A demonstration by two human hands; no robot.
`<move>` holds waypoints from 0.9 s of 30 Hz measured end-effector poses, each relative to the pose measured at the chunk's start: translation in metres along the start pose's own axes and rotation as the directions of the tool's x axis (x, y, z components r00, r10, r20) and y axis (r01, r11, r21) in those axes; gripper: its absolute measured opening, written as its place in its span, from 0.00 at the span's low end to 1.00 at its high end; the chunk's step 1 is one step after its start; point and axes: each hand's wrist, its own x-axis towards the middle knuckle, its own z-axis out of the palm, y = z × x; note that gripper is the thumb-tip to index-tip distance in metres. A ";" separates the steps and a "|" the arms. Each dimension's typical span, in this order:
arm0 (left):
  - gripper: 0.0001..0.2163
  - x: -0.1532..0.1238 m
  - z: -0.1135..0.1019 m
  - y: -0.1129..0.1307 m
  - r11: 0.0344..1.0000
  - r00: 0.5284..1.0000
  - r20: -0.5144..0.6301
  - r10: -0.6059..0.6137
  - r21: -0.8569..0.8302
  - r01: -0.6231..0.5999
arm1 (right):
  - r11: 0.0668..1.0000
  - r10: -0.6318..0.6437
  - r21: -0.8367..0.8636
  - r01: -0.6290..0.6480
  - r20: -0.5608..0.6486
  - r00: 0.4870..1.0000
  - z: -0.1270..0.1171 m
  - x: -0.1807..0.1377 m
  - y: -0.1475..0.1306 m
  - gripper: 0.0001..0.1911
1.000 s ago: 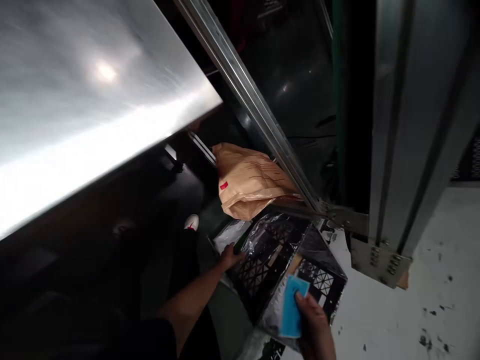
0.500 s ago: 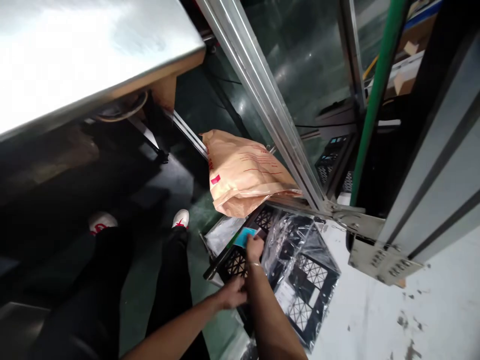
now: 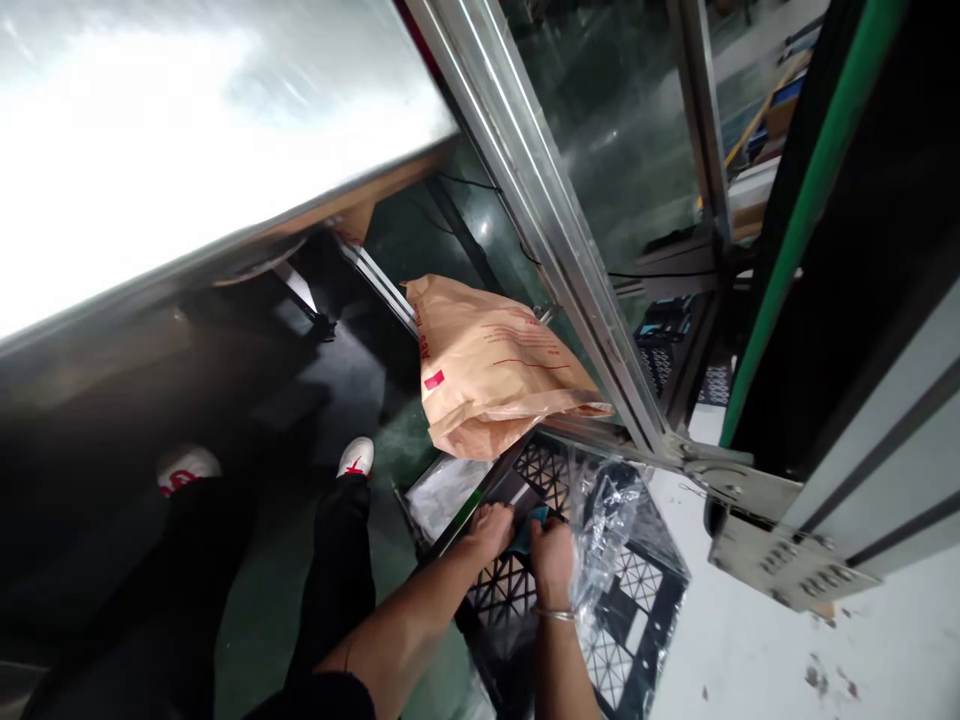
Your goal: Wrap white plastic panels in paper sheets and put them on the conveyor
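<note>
Both hands (image 3: pixel 521 545) pinch a blue card (image 3: pixel 529 527) over black lattice trays (image 3: pixel 600 640)

Bag: we see a tan paper sack (image 3: pixel 491 375) under the metal table (image 3: pixel 187 150).
Shoes: our white pair (image 3: pixel 355 457) on green floor (image 3: pixel 262 620).

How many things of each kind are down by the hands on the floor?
Hands: 2, left and right, both on the stack
Black lattice panels in clear wrap: 1 stack
Blue card: 1, between the hands
Brown paper sack: 1
White shoes: 2
Total: 7
</note>
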 end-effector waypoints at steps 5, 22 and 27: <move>0.14 0.003 -0.010 -0.005 0.997 0.999 0.017 0.027 0.073 -0.028 | 0.999 0.019 -0.048 -0.019 0.015 1.000 0.001 0.002 0.001 0.14; 0.12 0.017 -0.020 0.008 0.995 1.000 0.018 0.009 0.102 -0.011 | 0.993 0.056 -0.110 -0.053 0.028 0.998 0.006 0.013 -0.004 0.14; 0.12 0.020 -0.028 -0.001 0.999 1.000 -0.023 -0.002 0.050 0.003 | 0.991 0.074 -0.112 -0.072 0.014 0.997 0.023 0.031 -0.016 0.14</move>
